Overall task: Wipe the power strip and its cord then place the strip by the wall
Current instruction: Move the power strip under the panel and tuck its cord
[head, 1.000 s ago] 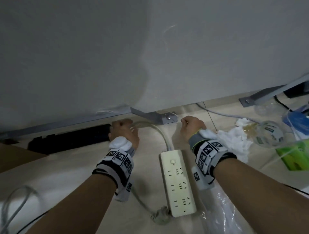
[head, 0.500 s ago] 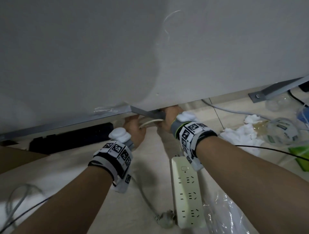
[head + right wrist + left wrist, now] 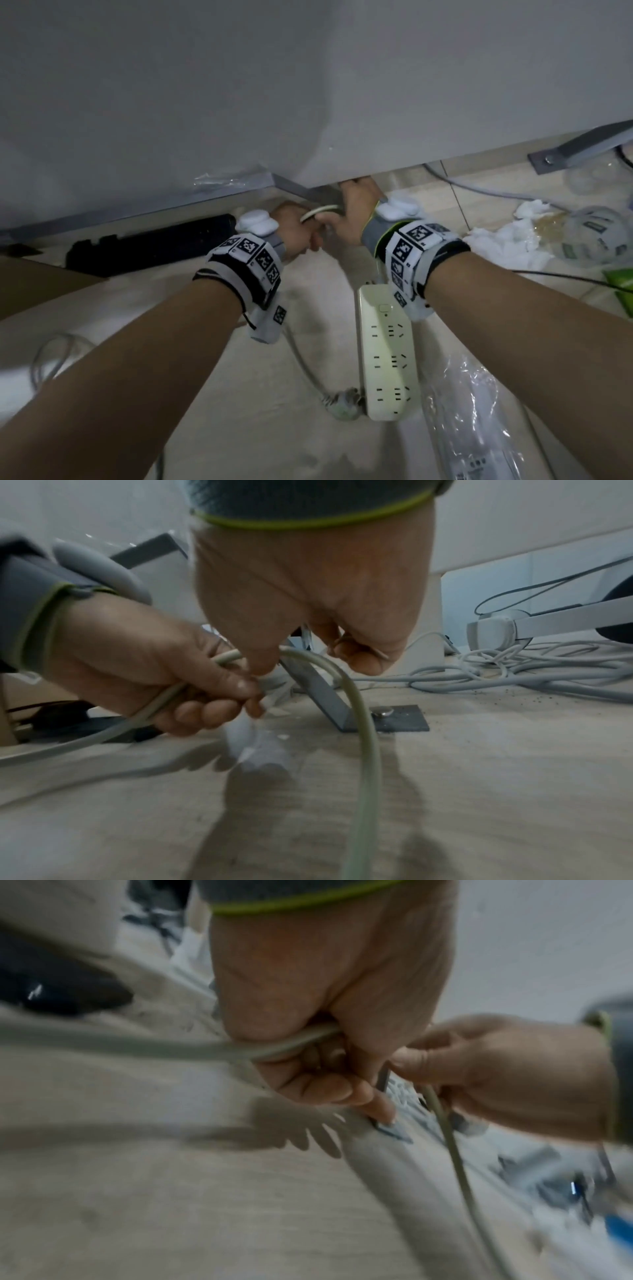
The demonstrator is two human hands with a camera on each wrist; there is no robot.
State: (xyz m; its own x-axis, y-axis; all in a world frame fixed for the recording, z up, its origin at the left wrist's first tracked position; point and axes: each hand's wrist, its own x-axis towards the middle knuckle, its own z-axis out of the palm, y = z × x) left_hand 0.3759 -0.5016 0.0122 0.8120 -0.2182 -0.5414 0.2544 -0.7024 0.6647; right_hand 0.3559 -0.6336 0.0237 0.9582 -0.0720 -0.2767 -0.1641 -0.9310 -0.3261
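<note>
The cream power strip (image 3: 387, 356) lies flat on the pale floor, with its plug (image 3: 342, 402) beside its near end. Its cord (image 3: 318, 212) arcs up between my hands close to the white panel (image 3: 308, 85). My left hand (image 3: 298, 229) is a fist around the cord (image 3: 260, 1047). My right hand (image 3: 352, 205) is right beside it at the panel's lower edge, fingers curled, and pinches the same cord (image 3: 363, 723) by a grey floor bracket (image 3: 387, 718). In the right wrist view a white wad (image 3: 257, 748), maybe tissue, shows below the hands.
A black bar (image 3: 154, 240) lies along the panel's foot on the left, near brown cardboard (image 3: 34, 284). Crumpled tissues (image 3: 507, 240), a clear bottle (image 3: 596, 233) and a green pack (image 3: 620, 284) sit right. A clear plastic bag (image 3: 472, 411) lies beside the strip. Grey cables (image 3: 531, 669) tangle behind the panel.
My right hand has moved left and forward to meet the left hand at the cord loop under the panel's edge. The left hand has stayed on the cord.
</note>
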